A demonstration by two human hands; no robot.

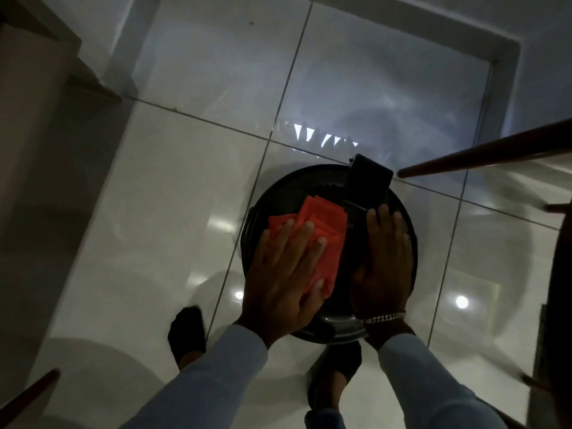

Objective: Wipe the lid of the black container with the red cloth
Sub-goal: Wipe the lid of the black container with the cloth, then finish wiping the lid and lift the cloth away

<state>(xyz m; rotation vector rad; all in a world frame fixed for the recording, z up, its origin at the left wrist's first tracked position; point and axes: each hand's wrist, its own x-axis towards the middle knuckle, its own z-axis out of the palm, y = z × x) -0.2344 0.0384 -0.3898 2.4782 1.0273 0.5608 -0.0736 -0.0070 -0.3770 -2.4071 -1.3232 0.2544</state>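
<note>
A round black container stands on the tiled floor below me, and its lid (297, 188) faces up. The folded red cloth (322, 224) lies on the lid's left half. My left hand (284, 280) lies flat on the cloth, fingers spread and pressing it onto the lid. My right hand (385, 264) rests flat on the right half of the lid, fingers together, with a metal bracelet at the wrist. A black phone (368, 184) lies on the lid's far edge, just beyond my right fingertips.
Glossy white floor tiles (173, 187) surround the container. My feet in dark socks (185, 332) stand just behind it. A dark wooden rail (483, 153) crosses from the right toward the phone. Another wooden rod (28, 394) sits at the lower left. A step (433, 32) runs along the back.
</note>
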